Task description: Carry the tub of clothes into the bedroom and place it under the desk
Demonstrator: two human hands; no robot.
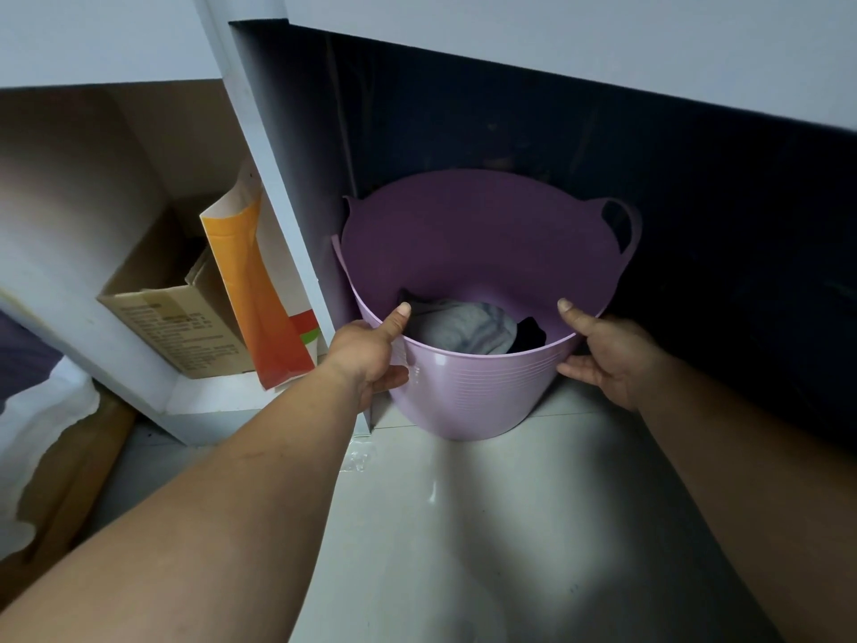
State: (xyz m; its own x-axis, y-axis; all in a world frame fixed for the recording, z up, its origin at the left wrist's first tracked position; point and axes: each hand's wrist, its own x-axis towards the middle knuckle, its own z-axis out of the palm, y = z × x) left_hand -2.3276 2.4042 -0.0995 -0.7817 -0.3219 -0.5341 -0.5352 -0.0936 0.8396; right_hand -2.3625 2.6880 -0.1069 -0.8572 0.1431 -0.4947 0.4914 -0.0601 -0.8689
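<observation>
Where hands (371, 350) grip tub (477, 387), clothes (463, 331) half-hidden, recess dark

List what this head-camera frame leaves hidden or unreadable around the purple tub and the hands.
- Most of the clothes: hidden by the tub near wall.
- Left hand and right hand fingers: partly behind the tub's outside.
- Back of the space under the desk: lost in shadow.
- Print on the cardboard box: too small and blurred.
- Lower part of the orange paper bag: partly covered by the left hand.
</observation>
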